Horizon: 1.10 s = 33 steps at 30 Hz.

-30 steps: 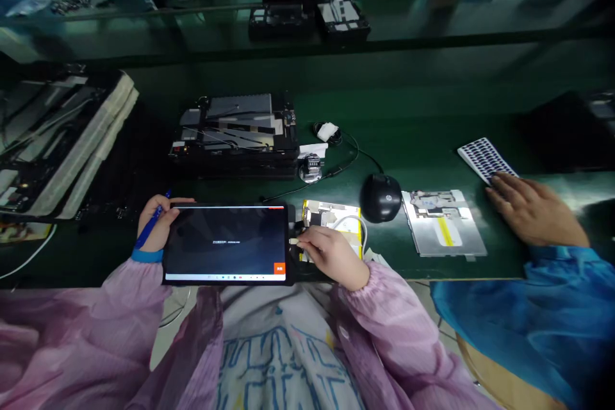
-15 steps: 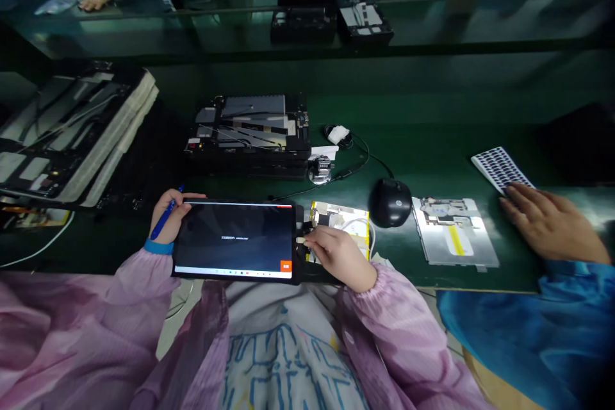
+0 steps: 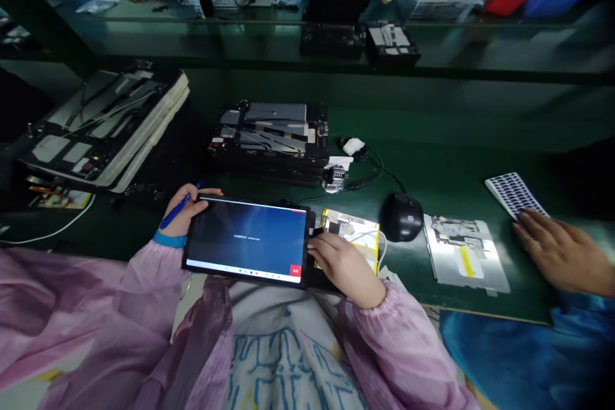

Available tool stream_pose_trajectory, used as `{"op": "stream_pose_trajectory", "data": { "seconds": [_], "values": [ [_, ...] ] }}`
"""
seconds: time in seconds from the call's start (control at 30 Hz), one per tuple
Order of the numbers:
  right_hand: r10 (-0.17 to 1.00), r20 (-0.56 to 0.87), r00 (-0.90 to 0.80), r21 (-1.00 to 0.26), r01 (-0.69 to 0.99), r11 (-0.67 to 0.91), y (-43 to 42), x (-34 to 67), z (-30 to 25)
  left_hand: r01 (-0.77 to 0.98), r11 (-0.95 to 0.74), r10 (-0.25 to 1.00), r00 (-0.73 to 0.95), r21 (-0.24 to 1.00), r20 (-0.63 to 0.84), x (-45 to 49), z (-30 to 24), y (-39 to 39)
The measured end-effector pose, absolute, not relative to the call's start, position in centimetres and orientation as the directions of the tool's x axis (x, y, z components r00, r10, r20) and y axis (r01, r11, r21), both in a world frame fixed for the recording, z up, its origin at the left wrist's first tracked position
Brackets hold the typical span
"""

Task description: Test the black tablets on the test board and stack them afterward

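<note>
A tablet point(image 3: 247, 240) with a lit dark-blue screen and a red button in its corner is tilted at the bench's front edge. My left hand point(image 3: 182, 213) grips its upper left corner, thumb on the front, with a blue pen point(image 3: 180, 206) tucked between the fingers. At the tablet's right edge my right hand point(image 3: 344, 261) pinches a small cable plug, mostly hidden by the fingertips. A black connector point(image 3: 317, 231) sits just above them. Behind this hand lies a yellow-edged circuit assembly point(image 3: 353, 225) with a white cable point(image 3: 384, 246) looping over it.
Stacked tablet housings stand at the back point(image 3: 273, 134) and left point(image 3: 110, 122). Right of my hand are a black mouse point(image 3: 402, 216) and a metal plate with a board point(image 3: 466, 256). A co-worker's hand point(image 3: 562, 246) touches a label sheet point(image 3: 514, 193). A shelf point(image 3: 230, 45) crosses behind.
The view has shifted, so the bench appears further right and lower. The tablet's screen looks bluer. My right fingers now cover more of the pale plug; both hands keep their holds.
</note>
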State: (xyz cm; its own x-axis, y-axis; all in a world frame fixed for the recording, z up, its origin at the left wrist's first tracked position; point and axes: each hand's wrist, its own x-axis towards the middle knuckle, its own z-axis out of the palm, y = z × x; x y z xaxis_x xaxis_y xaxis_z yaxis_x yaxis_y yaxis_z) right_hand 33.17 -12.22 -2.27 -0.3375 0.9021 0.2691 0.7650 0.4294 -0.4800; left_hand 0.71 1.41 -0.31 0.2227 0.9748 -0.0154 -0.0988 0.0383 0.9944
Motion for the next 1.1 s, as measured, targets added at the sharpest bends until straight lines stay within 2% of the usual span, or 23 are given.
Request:
{"op": "stream_pose_trajectory", "data": {
  "seconds": [0.3, 0.83, 1.1],
  "values": [
    [0.838, 0.245, -0.488, -0.368, 0.753, 0.546, -12.2, 33.6, -2.6, -0.033, 0.055, 0.969, 0.243, 0.998, -0.046, 0.4, -0.7, 1.8],
    [0.822, 0.255, -0.509, -0.298, 0.767, 0.568, -11.5, 33.5, -2.0, -0.066, 0.1, 0.97, 0.23, 0.993, -0.082, 0.6, -0.7, 2.1],
    [0.853, 0.139, -0.503, -0.27, 0.809, 0.522, -11.2, 33.3, -1.4, -0.048, 0.11, 0.968, 0.231, 0.993, -0.096, 0.5, -0.8, 2.1]
  ]
}}
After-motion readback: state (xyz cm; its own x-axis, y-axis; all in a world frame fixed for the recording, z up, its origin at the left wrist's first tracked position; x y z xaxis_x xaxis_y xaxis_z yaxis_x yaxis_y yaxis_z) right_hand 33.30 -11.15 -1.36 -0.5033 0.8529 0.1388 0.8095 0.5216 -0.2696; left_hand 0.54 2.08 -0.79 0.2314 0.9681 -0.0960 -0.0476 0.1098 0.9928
